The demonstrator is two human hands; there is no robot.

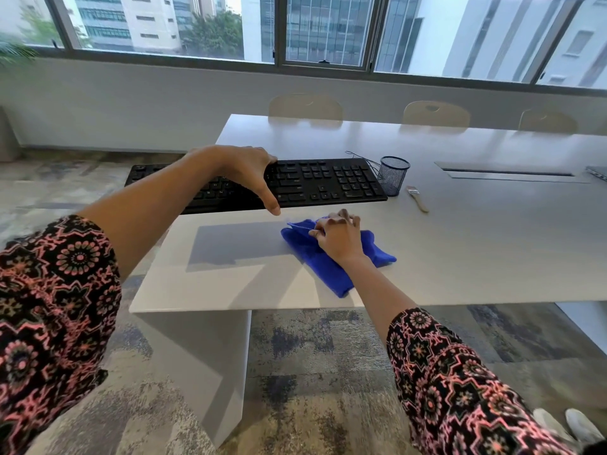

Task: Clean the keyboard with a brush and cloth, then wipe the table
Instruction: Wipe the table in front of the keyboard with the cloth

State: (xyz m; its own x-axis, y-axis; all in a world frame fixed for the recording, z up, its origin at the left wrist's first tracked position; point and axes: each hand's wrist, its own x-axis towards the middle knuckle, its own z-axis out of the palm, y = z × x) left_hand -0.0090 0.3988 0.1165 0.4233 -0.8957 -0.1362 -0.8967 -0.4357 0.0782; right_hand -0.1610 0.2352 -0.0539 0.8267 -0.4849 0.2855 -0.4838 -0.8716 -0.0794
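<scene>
Our left hand (243, 172) clasped the black keyboard (328, 182) across its middle, fingers over the far edge and thumb at the near one. The keyboard's left end jutted past the white table (492, 251). Key letters J and N showed faintly beside that hand. Nearer us, our right hand (338, 239), fingers curled, bunched a blue cloth (331, 274) on the tabletop. Just right of the keyboard stood a mesh cup (393, 175), contents indiscernible, then a brush (417, 199) lying flat.
</scene>
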